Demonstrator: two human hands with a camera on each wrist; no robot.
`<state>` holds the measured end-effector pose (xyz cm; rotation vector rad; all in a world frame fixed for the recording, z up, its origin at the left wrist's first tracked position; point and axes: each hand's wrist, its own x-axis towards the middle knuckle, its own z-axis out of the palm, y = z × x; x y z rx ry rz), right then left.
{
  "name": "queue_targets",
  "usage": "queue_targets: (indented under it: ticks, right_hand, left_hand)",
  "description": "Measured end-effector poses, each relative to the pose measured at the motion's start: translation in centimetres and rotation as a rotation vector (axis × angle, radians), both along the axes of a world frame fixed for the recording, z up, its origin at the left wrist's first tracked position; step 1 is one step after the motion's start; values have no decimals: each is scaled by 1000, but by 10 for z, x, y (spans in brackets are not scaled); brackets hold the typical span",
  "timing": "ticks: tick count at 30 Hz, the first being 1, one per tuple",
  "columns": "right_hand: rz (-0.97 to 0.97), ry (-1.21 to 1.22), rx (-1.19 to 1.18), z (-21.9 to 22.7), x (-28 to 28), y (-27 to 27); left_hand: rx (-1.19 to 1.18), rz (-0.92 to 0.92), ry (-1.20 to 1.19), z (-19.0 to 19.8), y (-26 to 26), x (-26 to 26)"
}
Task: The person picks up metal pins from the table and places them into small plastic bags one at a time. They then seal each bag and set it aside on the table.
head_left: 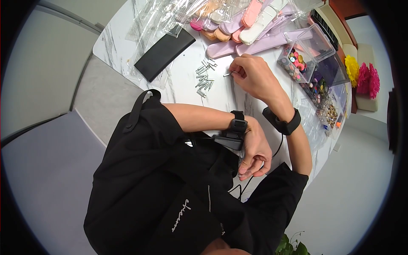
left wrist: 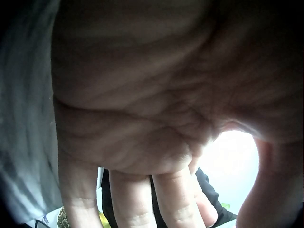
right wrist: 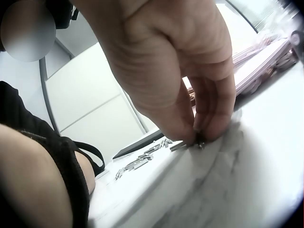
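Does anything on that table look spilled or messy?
The small metal pieces lie loose at odd angles on the table near the right hand, as if tipped out, perhaps deliberately. Nothing looks plainly damaged.

R hand (head_left: 254,77) pinches a sm silver pin (head_left: 228,75) just above or on the white marbled worktop (head_left: 221,94), nr a loose heap of metal pcs (head_left: 205,81). L hand (head_left: 257,148) sits lower, by the person's blk top (head_left: 165,187), fingers bent; can't tell if it holds anything. A blk strap (head_left: 293,123) is on each wrist. L of the heap: flat blk slab (head_left: 165,54); behind, crinkly clear plastic (head_left: 153,17) & a pile of flat pastel strips (head_left: 259,26), pink, lilac, white, tan. R side: clear box (head_left: 293,75) w/ multicol beads (head_left: 299,66), dk tray (head_left: 312,97) next to it, then gold beads (head_left: 330,114). Beyond: yellow flower (head_left: 352,70), magenta flowers (head_left: 369,80)
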<state>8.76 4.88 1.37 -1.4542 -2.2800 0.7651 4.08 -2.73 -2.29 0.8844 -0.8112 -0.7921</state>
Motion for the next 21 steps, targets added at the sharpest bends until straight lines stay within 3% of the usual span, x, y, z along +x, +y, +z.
queue_targets:
  ticks: [4, 8, 12, 15, 21]
  right_hand:
    - [23, -50, 39, 2, -2, 0]
    - [11, 59, -59, 12, 0, 2]
    - [172, 67, 22, 10, -2, 2]
    - [262, -80, 40, 6, -6, 4]
    - [311, -152, 129, 0, -7, 4]
  left_hand:
    - [6, -7, -8, 1, 0, 0]
    - [-8, 14, 19, 2, 1, -2]
    - [-15, 4, 23, 0, -1, 0]
    - [-14, -2, 40, 0, 0, 0]
    - [-10, 42, 23, -1, 0, 1]
